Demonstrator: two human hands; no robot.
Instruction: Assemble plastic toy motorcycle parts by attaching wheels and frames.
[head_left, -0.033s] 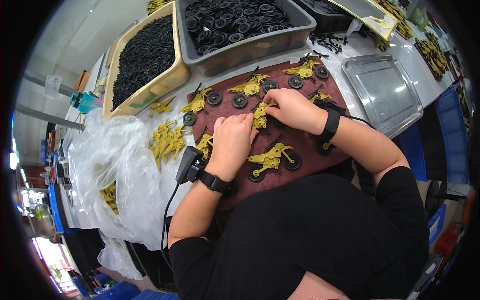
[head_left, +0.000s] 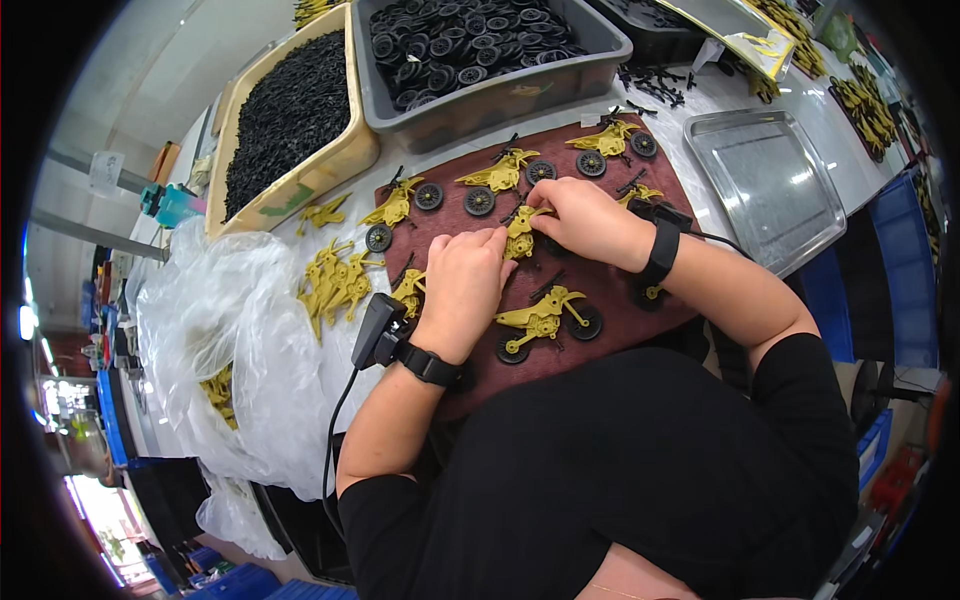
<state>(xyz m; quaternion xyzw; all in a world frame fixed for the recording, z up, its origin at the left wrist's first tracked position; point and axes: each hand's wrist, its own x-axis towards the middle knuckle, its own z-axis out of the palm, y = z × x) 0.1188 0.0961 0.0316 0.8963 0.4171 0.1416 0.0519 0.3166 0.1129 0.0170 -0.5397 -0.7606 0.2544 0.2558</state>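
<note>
My left hand is closed on the near-left side of a yellow toy motorcycle body in the middle of the mat. From the right, my right hand pinches the same body with bent thumb and index finger. My fingers hide parts of it, and whatever small piece may be between them cannot be made out. Around my hands lie more yellow toy motorcycles with black wheels: one just below, one far left, one far middle, one far right. All rest on a dark red mat.
A grey tub of black wheels and a cream tub of small black parts stand at the back. Right of the mat is a metal tray. Yellow bodies are piled on the left beside clear plastic bags.
</note>
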